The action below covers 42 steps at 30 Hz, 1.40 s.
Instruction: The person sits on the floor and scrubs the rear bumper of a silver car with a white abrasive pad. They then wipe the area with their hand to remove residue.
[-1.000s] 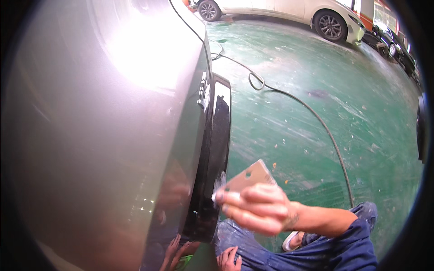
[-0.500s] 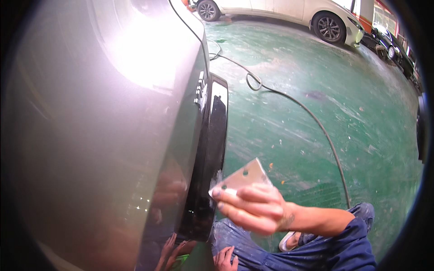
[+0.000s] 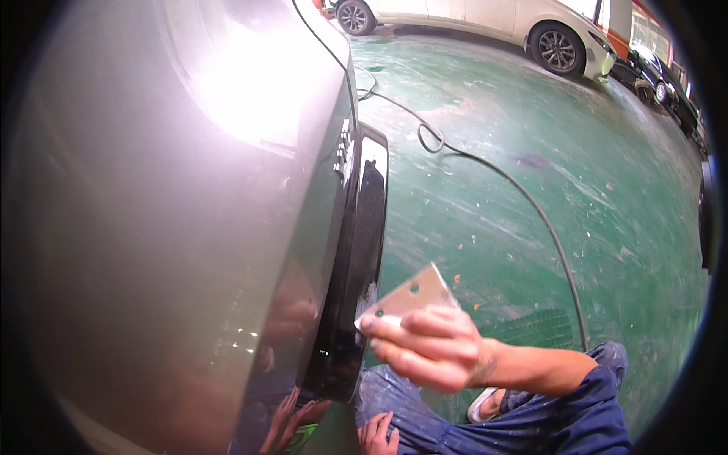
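Pinched between the fingers of my right hand (image 3: 436, 349) is a flat metal putty spreader (image 3: 418, 294), a thin pale plate with small round holes. Its left corner meets the glossy black lower bumper trim (image 3: 369, 205) of a grey car, or sits just beside it; I cannot tell which. A whitish-grey smear of filler (image 3: 367, 296) shows on the trim by that corner. My left hand (image 3: 376, 434) rests on my blue trouser leg at the bottom edge, fingers spread and nothing in them. Part of it falls outside the picture.
The grey car's shiny body panel (image 3: 205, 250) fills the left side, mirroring light and hands. A dark hose (image 3: 523, 193) curves with a loop over the scuffed green floor (image 3: 470, 250). Farther off stands a pale car (image 3: 470, 19); dark vehicles (image 3: 667, 83) are at the far right.
The view has shifted slightly, so the car and hose appear a little farther right. My right hand keeps its grip on the spreader by the trim; my left hand stays put.
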{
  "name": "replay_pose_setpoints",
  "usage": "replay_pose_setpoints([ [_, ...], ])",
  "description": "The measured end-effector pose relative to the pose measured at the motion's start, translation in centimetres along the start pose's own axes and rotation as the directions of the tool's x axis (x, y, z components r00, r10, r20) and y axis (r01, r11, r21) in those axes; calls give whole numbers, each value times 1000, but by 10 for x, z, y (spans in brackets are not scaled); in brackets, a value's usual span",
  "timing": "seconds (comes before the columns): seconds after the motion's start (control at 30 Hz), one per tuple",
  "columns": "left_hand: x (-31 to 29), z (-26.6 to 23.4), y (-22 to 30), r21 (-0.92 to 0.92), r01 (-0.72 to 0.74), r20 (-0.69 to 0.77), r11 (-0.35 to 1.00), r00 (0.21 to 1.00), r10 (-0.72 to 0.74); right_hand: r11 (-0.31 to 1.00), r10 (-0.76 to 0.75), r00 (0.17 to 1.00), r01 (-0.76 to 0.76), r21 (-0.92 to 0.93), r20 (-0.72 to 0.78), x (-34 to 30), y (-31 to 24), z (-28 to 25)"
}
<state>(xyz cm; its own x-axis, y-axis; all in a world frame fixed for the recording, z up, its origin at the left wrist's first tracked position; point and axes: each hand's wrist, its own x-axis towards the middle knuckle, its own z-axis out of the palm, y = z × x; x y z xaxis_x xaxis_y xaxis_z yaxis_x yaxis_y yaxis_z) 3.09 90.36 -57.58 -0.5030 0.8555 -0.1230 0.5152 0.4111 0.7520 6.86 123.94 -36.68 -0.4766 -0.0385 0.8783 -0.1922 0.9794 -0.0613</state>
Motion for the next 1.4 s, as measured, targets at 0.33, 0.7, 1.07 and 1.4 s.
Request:
replay_pose_setpoints([
  [0.33, 37, -24, 72, -509, 562, 380, 651, 826, -416, 643, 742, 659, -644, 414, -127, -12, -26, -27],
  [0.7, 125, -22, 95, -906, 255, 289, 337, 956, 55, 138, 893, 308, -881, 452, 329, -55, -62, -65],
  [1.07, 141, -34, 118, -298, -557, -286, 775, 827, 484, 198, 381, 96, -980, 20, 919, -56, -26, -82],
  [1.4, 131, -26, 99, -81, -689, -346, 720, 697, 629, 56, 238, 297, -955, 292, 925, -103, -45, -52],
])
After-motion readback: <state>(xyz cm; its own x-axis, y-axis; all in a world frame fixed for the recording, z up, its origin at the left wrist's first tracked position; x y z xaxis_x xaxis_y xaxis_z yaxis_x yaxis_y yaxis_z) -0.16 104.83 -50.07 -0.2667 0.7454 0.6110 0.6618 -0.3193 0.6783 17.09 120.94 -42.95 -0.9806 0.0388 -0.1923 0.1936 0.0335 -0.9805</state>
